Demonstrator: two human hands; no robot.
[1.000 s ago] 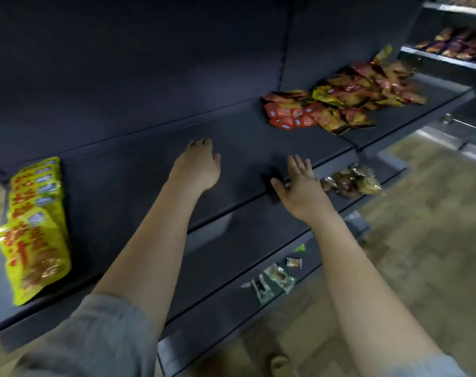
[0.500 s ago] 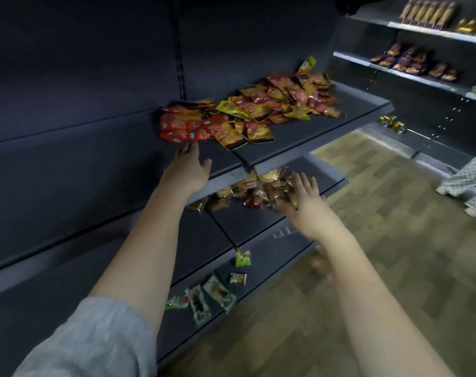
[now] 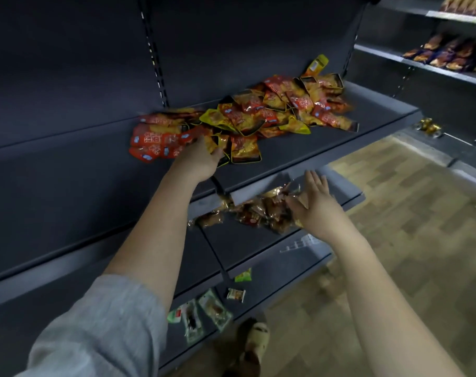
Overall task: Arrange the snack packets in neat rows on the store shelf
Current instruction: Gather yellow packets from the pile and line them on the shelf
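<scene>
Left hand (image 3: 197, 161): fingers buried in the near edge of the loose heap of red and yellow snack packets (image 3: 247, 115), appearing to close on a packet or two; exact grip hidden by the packets, so cannot tell. Half a second back, same hand only reaching at the shelf lip just below the red ones; now in contact with the heap. Right hand (image 3: 317, 205): fingers straight and spread, holding nothing, hovering at the lower shelf (image 3: 351, 193) beside the clear-wrapped brownish packets (image 3: 261, 210); little altered from before. Heap lying unsorted on the upper shelf (image 3: 326, 148), spilling from back panel toward front edge, no rows formed. View swung rightward over the last second, away from the bare shelf run and the yellow stack formerly seen at far left. Judged: sorting only starting, first pick from the pile under way. A few stray packets (image 3: 204, 312) on the bottom shelf; stocked shelves (image 3: 421, 65) far right.
</scene>
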